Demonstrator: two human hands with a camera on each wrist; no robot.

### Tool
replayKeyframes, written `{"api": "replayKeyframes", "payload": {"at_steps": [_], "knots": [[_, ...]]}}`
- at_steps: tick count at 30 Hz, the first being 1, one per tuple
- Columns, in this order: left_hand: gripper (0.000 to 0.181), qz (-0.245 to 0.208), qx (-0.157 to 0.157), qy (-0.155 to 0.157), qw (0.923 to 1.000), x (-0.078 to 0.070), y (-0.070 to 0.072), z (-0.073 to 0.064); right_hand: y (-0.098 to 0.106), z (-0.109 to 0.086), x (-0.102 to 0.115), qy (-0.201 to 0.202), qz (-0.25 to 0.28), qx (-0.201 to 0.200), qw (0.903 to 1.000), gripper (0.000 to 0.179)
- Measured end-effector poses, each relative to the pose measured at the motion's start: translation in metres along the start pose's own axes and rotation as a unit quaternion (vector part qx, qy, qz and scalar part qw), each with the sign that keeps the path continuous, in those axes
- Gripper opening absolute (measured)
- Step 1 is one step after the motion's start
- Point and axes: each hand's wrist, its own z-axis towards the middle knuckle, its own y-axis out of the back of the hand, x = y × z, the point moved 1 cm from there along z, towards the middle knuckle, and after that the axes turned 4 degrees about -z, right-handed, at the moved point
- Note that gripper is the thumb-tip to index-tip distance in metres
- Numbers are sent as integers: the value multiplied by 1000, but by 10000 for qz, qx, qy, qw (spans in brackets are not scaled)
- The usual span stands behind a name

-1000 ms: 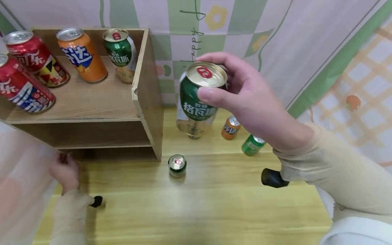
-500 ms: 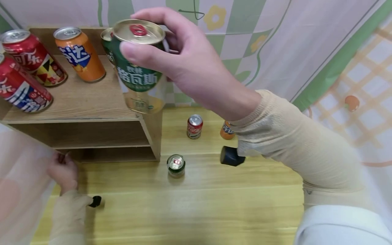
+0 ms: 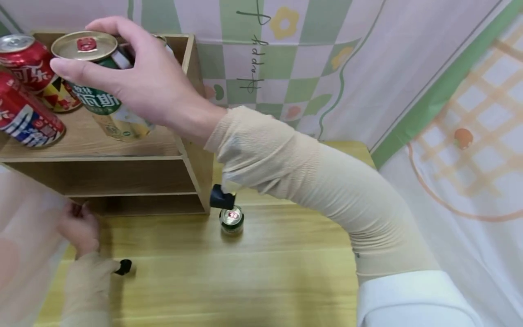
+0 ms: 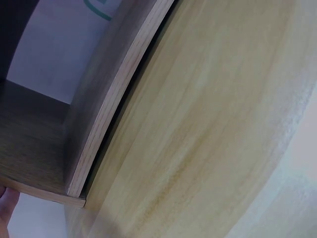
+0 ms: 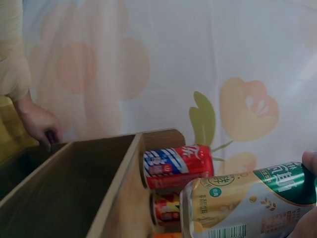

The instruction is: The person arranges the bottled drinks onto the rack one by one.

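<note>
My right hand [image 3: 151, 79] grips the upper part of a green, white and gold drink can [image 3: 98, 102], thumb on the near side. It holds the can upright over the top level of a wooden shelf unit [image 3: 161, 145]. In the right wrist view the can's [image 5: 237, 208] gold base hangs close to two red cola cans, a nearer one [image 5: 178, 166] and a partly covered one [image 5: 166, 209]. At the unit's lower left corner my left hand [image 3: 79, 229] holds the side panel's edge; in the left wrist view only its fingertips [image 4: 7, 206] show.
A small dark-green can [image 3: 231, 222] stands on the wooden table [image 3: 265, 272] right of the unit. Behind the held can, an orange can [image 5: 166, 235] shows only a sliver. My right sleeve [image 3: 310, 172] crosses the table's back, and a patterned curtain [image 3: 269, 91] hangs behind.
My right hand has carried the can leftward from above the table to over the top shelf, now covering the orange can. The left hand has stayed at the unit's corner.
</note>
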Motion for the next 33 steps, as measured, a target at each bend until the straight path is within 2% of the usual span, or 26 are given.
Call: {"api": "replayKeyframes", "payload": {"at_steps": [5,8,16,23,30,33], "knots": [[15,25,-9,154,9999,1,0,1,-9,-49,36,-298,-380,-125,9988,70],[14,-12,-43,195,9998,0,0,2,-17,-59,48,-392,-380,-226,9983,67],[16,-22,2,44,10000,3,-2,1,-48,-39,38,-837,-436,-548,9940,65],[16,-31,-56,-81,9999,4,-5,-1,-56,-34,26,-777,-625,-741,9923,68],[14,-58,-70,59,9999,2,-4,-3,-60,-32,21,-647,-554,-719,9938,70],[17,-101,-102,1,9999,2,-4,-3,-61,-30,22,-646,-594,-686,9938,71]]}}
